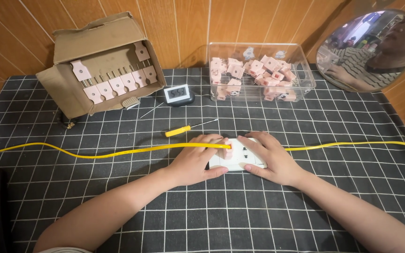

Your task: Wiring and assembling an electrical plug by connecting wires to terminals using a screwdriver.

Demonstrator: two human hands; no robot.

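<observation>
A white socket block point(241, 156) lies flat on the black checked cloth, near the middle of the table. My left hand point(196, 159) grips a pink plug point(227, 151) at the block's left end, with a yellow cable point(118, 152) running from the plug off to the left. On the block's right side rests my right hand point(272, 157), fingers curled over its top edge, holding it down. Another stretch of yellow cable point(352, 145) leaves from under the right hand toward the table's right edge.
A yellow-handled screwdriver point(189, 127) lies just behind my hands. Farther back stand an open cardboard box point(71, 89) with pink plugs lined up, a small digital timer point(178, 95), and a clear plastic tub point(305, 75) of pink plugs. A round mirror point(369, 49) leans at the back right.
</observation>
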